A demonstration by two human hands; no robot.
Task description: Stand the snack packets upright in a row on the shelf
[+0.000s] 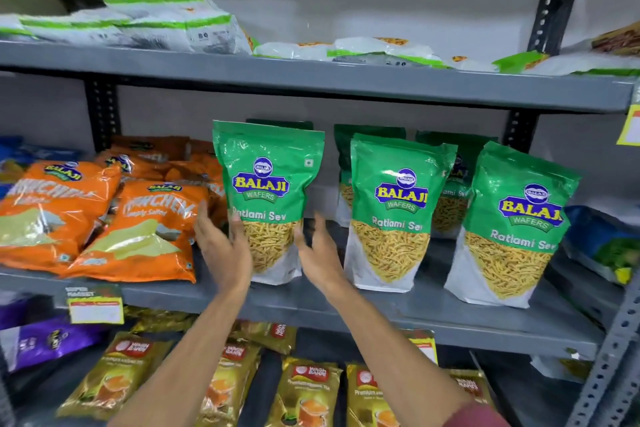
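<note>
grey middle shelf [346,314] is carrying three green sev packets standing upright in a front row: left [268,198], middle [394,215], right [512,225]. more green ones [450,180] are standing behind. orange packets [104,215] are lying slumped at left.

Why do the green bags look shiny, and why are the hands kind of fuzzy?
In the head view, white glare streaks the green packet between the hands; the left hand and right hand are smeared by motion blur; the wide lens bends the shelf edge and blurs the picture's corners.
</note>
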